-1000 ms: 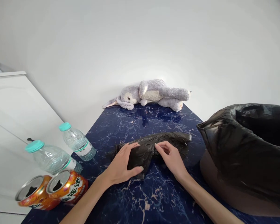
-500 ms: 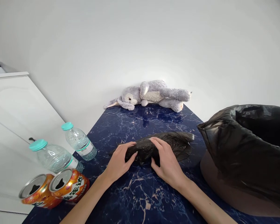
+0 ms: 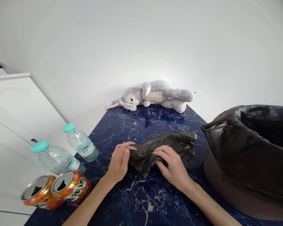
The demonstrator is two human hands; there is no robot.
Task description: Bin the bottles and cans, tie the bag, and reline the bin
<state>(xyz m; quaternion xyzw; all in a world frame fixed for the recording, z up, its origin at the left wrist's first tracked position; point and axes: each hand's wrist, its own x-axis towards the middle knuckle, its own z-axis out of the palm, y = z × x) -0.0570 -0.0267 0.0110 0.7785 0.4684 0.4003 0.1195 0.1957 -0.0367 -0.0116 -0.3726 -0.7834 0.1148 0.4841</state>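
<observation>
A crumpled black plastic bag lies across the middle of the blue marbled table. At its left end, my left hand pinches the plastic between thumb and fingers. My right hand grips the bag's near edge, with a fold of plastic bunched between thumb and fingers. Between the two hands a loose flap of the bag hangs down toward the tabletop. The bag's right end stretches beyond my right hand.
To the left stand two clear bottles with teal caps and two opened orange cans. A bin lined with a black bag stands at right. A grey plush rabbit lies at the back against the wall. A white cabinet is far left.
My left hand has shifted slightly left and closed on the bag's end. My right hand has moved a little right, its fingers now gathering the plastic. The flap between them has spread.
</observation>
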